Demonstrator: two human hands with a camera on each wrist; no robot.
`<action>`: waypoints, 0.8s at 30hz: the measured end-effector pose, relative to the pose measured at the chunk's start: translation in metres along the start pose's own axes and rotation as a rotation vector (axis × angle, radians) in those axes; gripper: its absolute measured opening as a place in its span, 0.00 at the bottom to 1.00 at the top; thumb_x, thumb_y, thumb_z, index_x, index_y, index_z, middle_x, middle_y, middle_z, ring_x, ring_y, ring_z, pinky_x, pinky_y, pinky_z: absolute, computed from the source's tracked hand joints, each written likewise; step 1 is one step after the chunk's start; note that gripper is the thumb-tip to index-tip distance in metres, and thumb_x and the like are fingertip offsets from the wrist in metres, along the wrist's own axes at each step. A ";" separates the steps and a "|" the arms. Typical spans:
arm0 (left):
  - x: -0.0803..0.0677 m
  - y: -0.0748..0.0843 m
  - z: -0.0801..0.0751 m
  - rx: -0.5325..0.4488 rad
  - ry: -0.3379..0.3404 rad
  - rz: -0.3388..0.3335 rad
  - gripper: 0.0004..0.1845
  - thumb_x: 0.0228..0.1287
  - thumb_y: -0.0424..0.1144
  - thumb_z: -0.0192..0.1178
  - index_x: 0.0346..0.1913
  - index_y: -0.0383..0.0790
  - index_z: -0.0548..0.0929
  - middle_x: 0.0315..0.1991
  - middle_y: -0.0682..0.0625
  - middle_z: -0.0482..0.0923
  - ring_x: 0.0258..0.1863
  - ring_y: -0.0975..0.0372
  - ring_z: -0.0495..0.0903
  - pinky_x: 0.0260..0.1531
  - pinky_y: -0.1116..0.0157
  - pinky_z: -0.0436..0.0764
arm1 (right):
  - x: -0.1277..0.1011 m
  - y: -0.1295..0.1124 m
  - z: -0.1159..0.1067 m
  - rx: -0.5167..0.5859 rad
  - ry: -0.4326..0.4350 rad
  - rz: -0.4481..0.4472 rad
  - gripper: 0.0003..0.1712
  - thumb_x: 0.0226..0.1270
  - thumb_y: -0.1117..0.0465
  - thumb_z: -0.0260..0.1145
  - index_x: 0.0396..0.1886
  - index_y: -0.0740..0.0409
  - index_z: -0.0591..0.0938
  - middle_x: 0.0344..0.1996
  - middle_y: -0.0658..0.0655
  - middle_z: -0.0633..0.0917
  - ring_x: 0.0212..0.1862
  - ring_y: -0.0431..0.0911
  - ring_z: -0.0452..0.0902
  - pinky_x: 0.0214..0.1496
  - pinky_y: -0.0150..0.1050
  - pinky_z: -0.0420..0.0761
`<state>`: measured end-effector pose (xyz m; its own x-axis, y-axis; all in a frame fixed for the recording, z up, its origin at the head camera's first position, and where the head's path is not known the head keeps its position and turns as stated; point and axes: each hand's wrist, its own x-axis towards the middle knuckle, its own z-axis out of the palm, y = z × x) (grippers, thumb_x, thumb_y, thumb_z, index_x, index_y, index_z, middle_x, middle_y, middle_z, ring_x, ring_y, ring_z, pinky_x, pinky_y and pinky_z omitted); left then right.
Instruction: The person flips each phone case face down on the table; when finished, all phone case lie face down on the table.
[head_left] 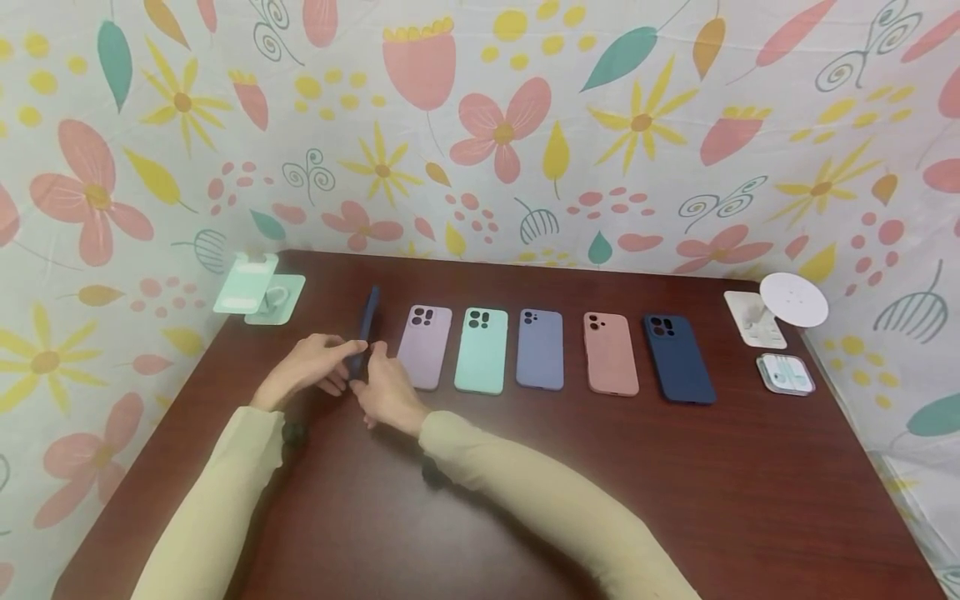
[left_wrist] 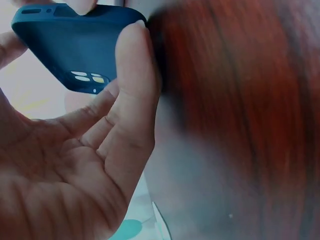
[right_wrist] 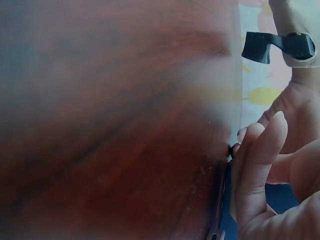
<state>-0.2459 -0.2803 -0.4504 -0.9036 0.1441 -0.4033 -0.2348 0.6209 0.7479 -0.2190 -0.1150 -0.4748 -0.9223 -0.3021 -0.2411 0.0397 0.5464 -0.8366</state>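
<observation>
Fingers (head_left: 352,354) of both hands pinch the near end of a dark blue case (head_left: 367,321) that stands on its long edge on the tabletop (head_left: 525,500), at the left end of a row of cases lying flat. In the head view its long axis runs away from the person, toward the wall; the left hand (head_left: 307,367) closes on it from the left, the right hand (head_left: 386,392) from the right, both equally near.

The left wrist view shows the case (left_wrist: 75,45) above the palm, fingers (left_wrist: 132,75) pressed against its side.

In the right wrist view, curled fingers (right_wrist: 257,170) grip the case's thin edge (right_wrist: 220,200), seen end-on against the tabletop (right_wrist: 110,125)
</observation>
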 end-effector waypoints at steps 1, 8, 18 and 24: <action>0.000 -0.002 0.000 -0.020 -0.009 0.007 0.40 0.79 0.61 0.58 0.68 0.24 0.77 0.35 0.41 0.90 0.30 0.59 0.91 0.38 0.59 0.94 | -0.001 -0.001 -0.001 -0.004 -0.007 0.004 0.41 0.78 0.64 0.71 0.80 0.68 0.60 0.17 0.57 0.82 0.09 0.43 0.80 0.15 0.37 0.83; -0.001 -0.014 -0.012 -0.164 -0.081 0.021 0.33 0.81 0.55 0.55 0.62 0.23 0.81 0.31 0.49 0.90 0.31 0.60 0.92 0.41 0.60 0.94 | 0.007 0.001 0.004 -0.032 -0.042 0.039 0.40 0.78 0.60 0.72 0.78 0.70 0.64 0.16 0.56 0.83 0.09 0.42 0.80 0.16 0.36 0.83; -0.015 -0.021 -0.027 -0.161 0.121 0.081 0.25 0.76 0.41 0.69 0.65 0.28 0.75 0.29 0.55 0.84 0.25 0.65 0.85 0.35 0.65 0.91 | 0.002 -0.005 0.002 -0.086 -0.045 0.046 0.43 0.80 0.59 0.71 0.81 0.74 0.61 0.16 0.55 0.84 0.09 0.42 0.79 0.17 0.33 0.82; -0.020 -0.027 -0.029 -0.081 0.126 0.098 0.26 0.77 0.41 0.69 0.66 0.27 0.78 0.36 0.46 0.90 0.27 0.62 0.89 0.36 0.64 0.92 | -0.002 -0.010 0.001 -0.123 -0.018 0.053 0.46 0.79 0.58 0.71 0.82 0.75 0.58 0.18 0.57 0.84 0.09 0.41 0.78 0.18 0.31 0.81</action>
<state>-0.2317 -0.3224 -0.4475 -0.9600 0.0999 -0.2614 -0.1673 0.5438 0.8224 -0.2171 -0.1205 -0.4669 -0.9129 -0.2838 -0.2932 0.0398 0.6533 -0.7561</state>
